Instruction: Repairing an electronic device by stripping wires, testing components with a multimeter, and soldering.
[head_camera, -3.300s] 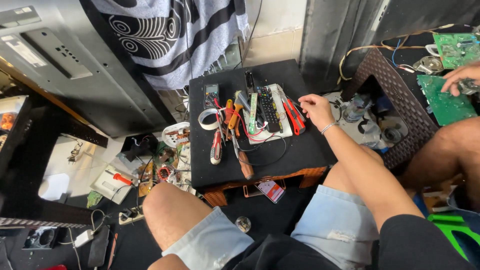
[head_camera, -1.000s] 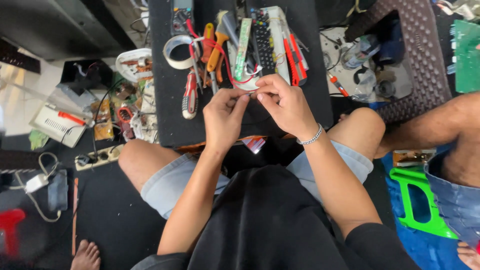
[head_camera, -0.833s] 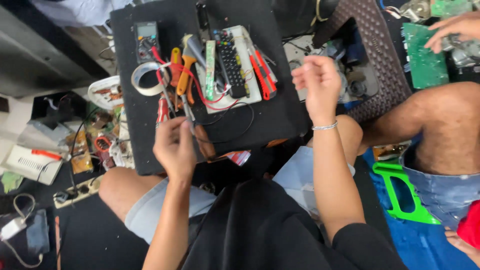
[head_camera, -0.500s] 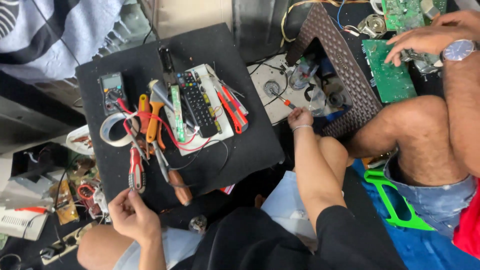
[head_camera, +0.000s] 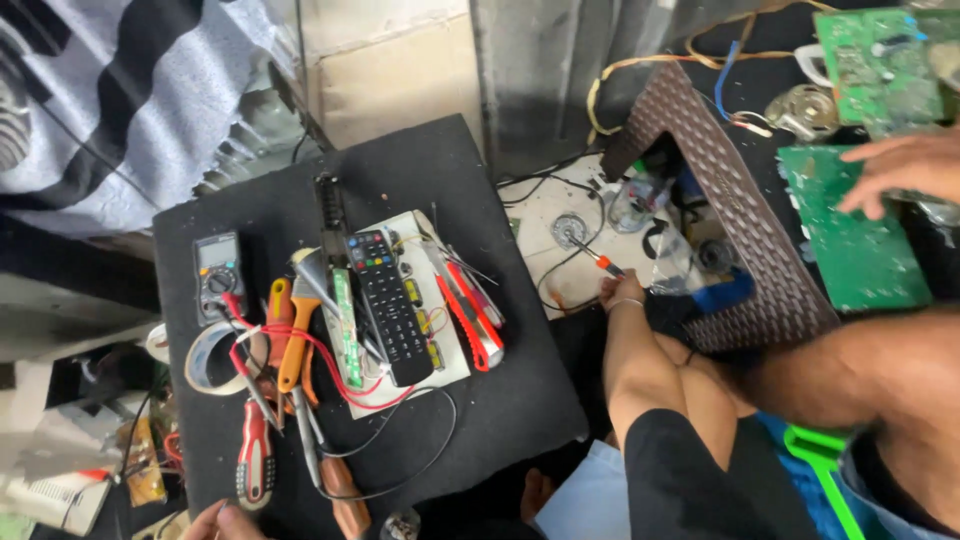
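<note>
Head view: the right hand (head_camera: 622, 291) closes on a small orange-handled screwdriver (head_camera: 598, 262) lying just right of the black square work board (head_camera: 500, 400); its long axis runs diagonally, metal tip pointing up-left toward a round metal part (head_camera: 570, 228). Tangled wires nearby could snag the shaft. The left hand (head_camera: 215, 522) sits at the board's lower-left edge, mostly cropped; its grip cannot be judged.

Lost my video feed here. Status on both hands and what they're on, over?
Right hand at a small screwdriver on the floor, grip unclear. Left hand low at the frame edge, near a red-handled screwdriver. Another person's hand on a green circuit board.
</note>
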